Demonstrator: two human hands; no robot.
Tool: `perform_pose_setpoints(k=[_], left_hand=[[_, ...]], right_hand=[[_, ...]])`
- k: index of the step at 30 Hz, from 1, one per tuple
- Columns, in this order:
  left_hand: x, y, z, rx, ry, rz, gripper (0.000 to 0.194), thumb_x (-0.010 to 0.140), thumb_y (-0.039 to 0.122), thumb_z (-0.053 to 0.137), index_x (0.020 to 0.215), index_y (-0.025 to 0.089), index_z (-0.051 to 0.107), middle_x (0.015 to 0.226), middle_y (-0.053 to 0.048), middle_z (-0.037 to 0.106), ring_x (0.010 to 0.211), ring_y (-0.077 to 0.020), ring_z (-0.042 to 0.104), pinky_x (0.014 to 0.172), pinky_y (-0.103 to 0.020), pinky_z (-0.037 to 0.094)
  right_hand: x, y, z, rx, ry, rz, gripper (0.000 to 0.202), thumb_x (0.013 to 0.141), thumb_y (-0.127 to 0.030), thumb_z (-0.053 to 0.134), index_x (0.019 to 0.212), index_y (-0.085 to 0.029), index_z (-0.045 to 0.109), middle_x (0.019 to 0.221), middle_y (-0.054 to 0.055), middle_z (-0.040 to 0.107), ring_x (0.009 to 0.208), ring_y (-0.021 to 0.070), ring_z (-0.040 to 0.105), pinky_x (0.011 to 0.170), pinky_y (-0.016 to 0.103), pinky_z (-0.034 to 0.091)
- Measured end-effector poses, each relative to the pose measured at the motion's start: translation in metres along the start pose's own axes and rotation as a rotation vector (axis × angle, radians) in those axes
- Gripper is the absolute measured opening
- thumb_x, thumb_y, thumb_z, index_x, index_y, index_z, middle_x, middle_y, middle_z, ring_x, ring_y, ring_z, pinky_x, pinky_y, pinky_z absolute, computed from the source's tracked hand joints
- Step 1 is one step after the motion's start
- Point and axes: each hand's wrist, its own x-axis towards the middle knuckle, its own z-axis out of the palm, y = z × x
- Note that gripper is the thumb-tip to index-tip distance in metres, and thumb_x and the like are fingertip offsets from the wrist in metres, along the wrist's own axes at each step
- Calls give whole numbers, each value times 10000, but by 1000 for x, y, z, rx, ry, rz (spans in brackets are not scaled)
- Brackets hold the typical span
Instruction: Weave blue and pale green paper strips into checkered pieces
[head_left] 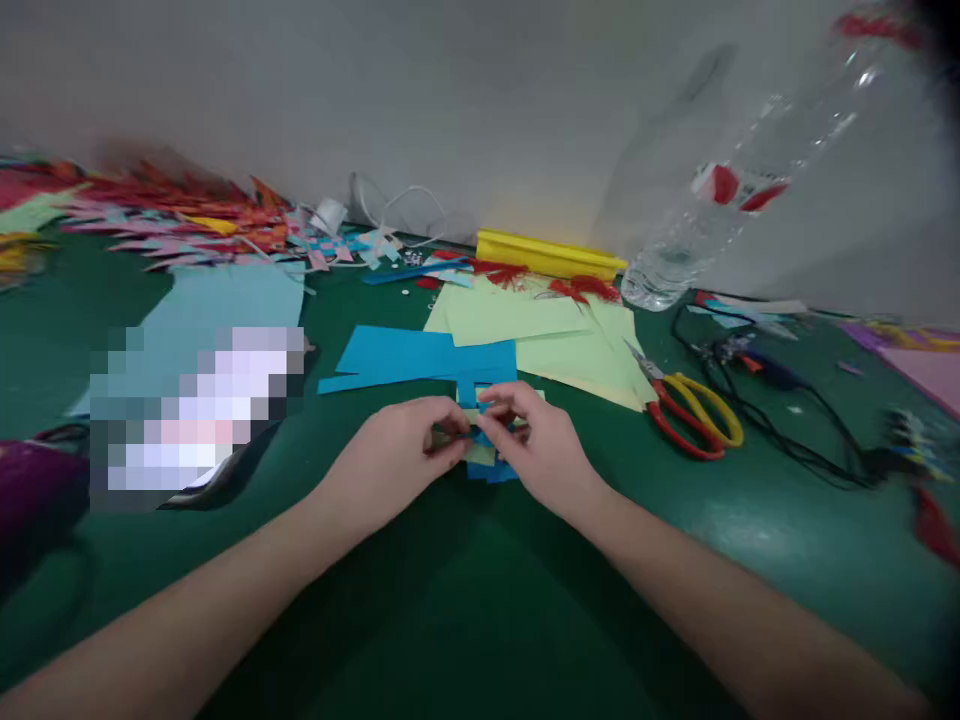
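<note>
Blue and pale green paper strips [491,471] cross one another in a small piece on the green table, between both hands. My left hand [409,445] pinches the left side of this piece, its thumb and fingers closed. From the right, my right hand [536,445] closes thumb and fingertips on the same strips, almost touching my left hand. Fingers hide much of the crossing. Just behind lie blue paper sheets [405,352], and beyond them pale green sheets [577,355].
Red-and-yellow scissors [694,415] lie right of the green sheets, near black cables [787,425]. A clear bottle [739,190] stands by the wall, beside a yellow strip [547,256]. A blurred-out phone [202,415] lies left; coloured paper scraps [225,215] line the back.
</note>
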Motion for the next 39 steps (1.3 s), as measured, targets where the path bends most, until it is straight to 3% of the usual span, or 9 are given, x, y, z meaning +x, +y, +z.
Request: perform_pose_setpoints(k=[6,11,18,25,32,39], left_hand=[[1,-2,0,-178,-64,-30,156,857,372,532,850,224,584,663,52,619,487,-93,535,495,-199,388],[0,-7,-2,-213,-79,-24,172,887,382,485,893,233,569,660,57,616,484,-90,555,490,-197,401],[3,-11,-8,24,138,71,151,866,323,490,919,220,586,850,7,614,557,-102,503,519,-229,365],[3,-16,-6,57,111,125,140,870,323,498,894,223,592,772,16,556,603,-112,490,551,-232,365],[2,-12,-2,123,19,111,168,860,382,512,860,236,595,674,31,524,577,-120,472,514,-236,319],[2,-9,-4,157,1,127,187,849,394,515,847,233,610,667,27,525,566,-116,469,498,-229,311]], right_hand=[[-4,-5,2,80,-16,-2,261,922,-408,439,1085,-225,528,755,-5,658,607,102,586,524,215,425],[-3,-4,4,108,-20,-11,252,934,-393,419,1078,-218,530,756,-7,653,601,92,572,507,207,412],[-6,-4,4,116,186,-177,188,933,-315,423,988,-195,557,655,-20,579,583,95,556,552,225,448],[-3,0,-3,64,238,-199,176,928,-295,425,964,-190,561,611,-25,568,558,98,556,540,226,441],[5,10,-10,-187,138,-164,204,923,-316,432,907,-187,588,639,-9,594,523,91,510,492,229,364],[7,12,-11,-223,167,-112,232,932,-345,407,934,-184,575,562,-26,547,464,86,468,454,228,308]])
